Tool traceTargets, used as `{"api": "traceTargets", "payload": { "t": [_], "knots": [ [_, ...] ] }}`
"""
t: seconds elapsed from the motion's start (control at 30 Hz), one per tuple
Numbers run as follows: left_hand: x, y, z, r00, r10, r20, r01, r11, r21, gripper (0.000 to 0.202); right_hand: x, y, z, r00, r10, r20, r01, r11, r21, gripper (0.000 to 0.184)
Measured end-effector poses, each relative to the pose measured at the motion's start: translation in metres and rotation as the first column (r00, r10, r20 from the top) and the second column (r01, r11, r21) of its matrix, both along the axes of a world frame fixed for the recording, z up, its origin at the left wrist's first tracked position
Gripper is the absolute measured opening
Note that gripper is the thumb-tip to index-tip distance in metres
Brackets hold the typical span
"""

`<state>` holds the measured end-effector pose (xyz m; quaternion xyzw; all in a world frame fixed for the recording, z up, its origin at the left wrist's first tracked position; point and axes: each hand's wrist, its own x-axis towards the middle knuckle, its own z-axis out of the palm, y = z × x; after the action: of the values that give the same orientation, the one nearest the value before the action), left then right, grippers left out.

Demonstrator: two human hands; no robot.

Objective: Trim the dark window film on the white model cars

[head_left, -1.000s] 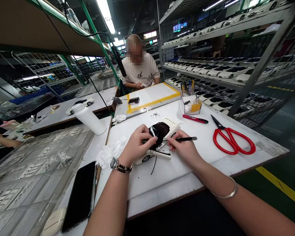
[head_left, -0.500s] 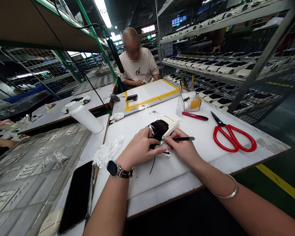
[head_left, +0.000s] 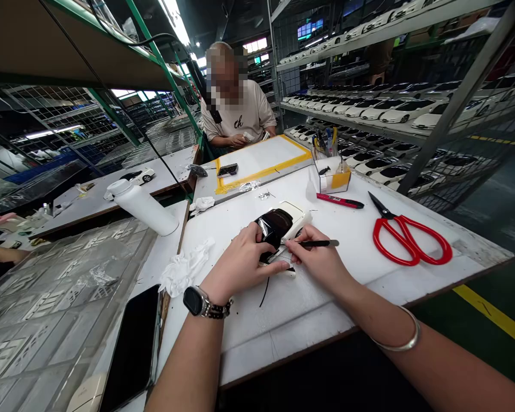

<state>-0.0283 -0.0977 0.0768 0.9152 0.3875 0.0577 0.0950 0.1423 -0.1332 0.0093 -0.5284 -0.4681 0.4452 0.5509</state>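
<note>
My left fingers [head_left: 252, 243] are wrapped around a white model car [head_left: 299, 213], pressing on its glossy black covering [head_left: 274, 225]. My right fingers [head_left: 301, 245] are in a narrow pinch on one slim black pen-like tool [head_left: 321, 243], whose tip sits at the car's side; I cannot tell whether it touches. The car is held just above the middle of the white worktable [head_left: 283, 337], between my hands.

Open room: the tabletop is broad from 4 to 6 o'clock, out to the near edge. One thin black strip [head_left: 265, 292] lies at 6 o'clock, just below my left hand. One crumpled white glove [head_left: 182, 269] lies at 8 o'clock, by the left edge. One pair of red-handled scissors [head_left: 407, 240] lies at 3 o'clock, well apart and near the right edge. One red-and-black tool [head_left: 340, 200] lies at 2 o'clock. One clear holder of pens [head_left: 332, 177] stands at 1 o'clock. One yellow-taped board [head_left: 257, 166] lies at 12 o'clock. One white bottle [head_left: 143, 207] lies at 10 o'clock. One phone [head_left: 131, 349] lies at 7 o'clock, off the table's left edge.
</note>
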Motion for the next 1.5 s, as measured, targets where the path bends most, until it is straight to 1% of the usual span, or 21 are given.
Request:
{"api": "traceTargets", "payload": {
  "t": [0.27,0.47,0.8,0.93,1.23,1.33,1.4,1.47,1.5],
  "knots": [
    [0.003,-0.003,0.001,0.998,0.023,-0.051,-0.022,0.999,0.025,0.059,0.001,-0.002,0.001,0.999,-0.034,-0.001,0.034,0.999,-0.008,0.035],
    [0.004,-0.003,0.001,0.999,0.016,-0.038,-0.016,1.0,0.014,0.058,0.0,-0.004,0.002,1.0,0.009,0.021,-0.008,1.0,-0.025,0.035],
    [0.004,-0.003,0.002,0.999,0.023,-0.031,-0.023,1.0,-0.002,0.056,-0.001,-0.001,0.0,0.999,0.028,0.031,-0.028,0.999,-0.019,0.034],
    [0.004,-0.003,0.001,0.999,0.022,-0.027,-0.022,1.0,-0.005,0.056,-0.001,-0.002,0.0,1.0,0.018,0.007,-0.017,1.0,-0.019,0.035],
    [0.004,-0.003,0.0,0.999,0.012,-0.035,-0.012,1.0,-0.004,0.057,-0.001,-0.001,0.001,0.999,0.032,0.03,-0.031,0.999,-0.032,0.033],
    [0.002,-0.002,0.001,0.999,0.004,-0.034,-0.004,1.0,-0.013,0.056,-0.002,-0.001,0.003,0.998,0.026,0.056,-0.023,0.998,-0.051,0.032],
    [-0.001,-0.001,0.003,1.0,0.0,-0.008,0.0,0.999,-0.047,0.052,-0.003,-0.001,0.005,0.996,0.024,0.088,-0.018,0.998,-0.065,0.031],
    [-0.004,0.0,0.006,0.999,0.0,0.053,0.005,0.995,-0.095,0.046,-0.003,0.002,0.01,0.987,0.025,0.159,-0.014,0.997,-0.072,0.029],
    [-0.006,0.001,0.007,0.995,0.005,0.096,0.006,0.994,-0.107,0.042,-0.003,0.004,0.013,0.975,0.03,0.219,-0.015,0.997,-0.071,0.028]
  ]
}}
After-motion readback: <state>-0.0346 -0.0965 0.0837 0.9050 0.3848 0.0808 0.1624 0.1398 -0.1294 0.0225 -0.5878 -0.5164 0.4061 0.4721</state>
